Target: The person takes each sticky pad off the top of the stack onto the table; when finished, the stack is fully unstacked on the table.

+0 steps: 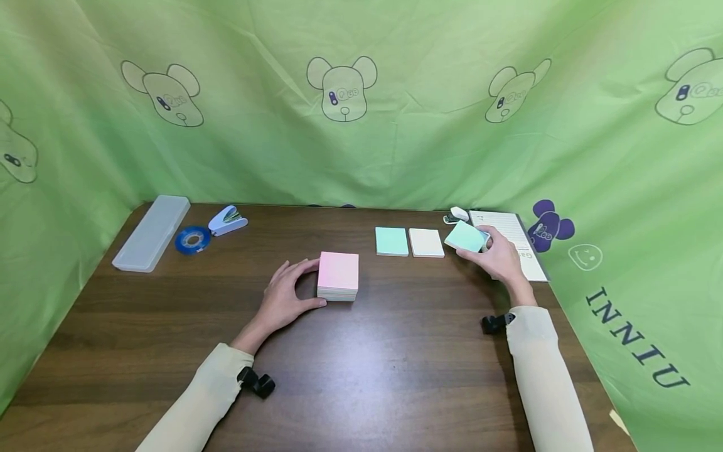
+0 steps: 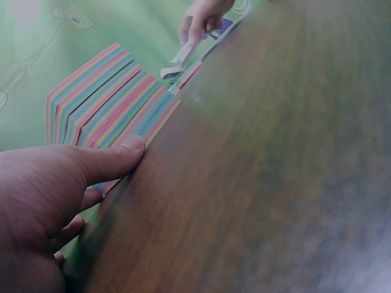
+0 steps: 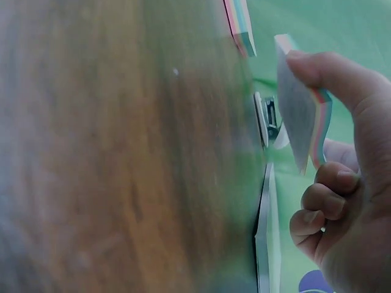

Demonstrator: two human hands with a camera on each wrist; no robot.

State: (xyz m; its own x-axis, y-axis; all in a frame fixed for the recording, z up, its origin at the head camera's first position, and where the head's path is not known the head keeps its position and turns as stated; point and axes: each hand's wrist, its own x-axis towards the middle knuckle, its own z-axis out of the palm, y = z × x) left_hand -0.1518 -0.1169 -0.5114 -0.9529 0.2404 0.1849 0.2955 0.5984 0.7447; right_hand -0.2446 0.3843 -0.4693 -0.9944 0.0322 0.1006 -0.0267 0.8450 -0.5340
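A tall stack of sticky notes, pink on top with striped coloured sides, stands mid-table. My left hand holds it at its left side, thumb at the front lower corner and fingers towards the back, partly hidden by the stack. In the left wrist view the thumb lies along the bottom layers. At the right, my right hand pinches a sticky note pad, mint on top, raised and tilted above the table. The right wrist view shows its grey underside and layered edge. A mint pad and a white pad lie side by side left of it.
Behind the right hand are a small white stapler-like item and a printed sheet on a dark-edged board. At the back left lie a pale plastic case, blue tape roll and light-blue stapler. Green curtain surrounds the table.
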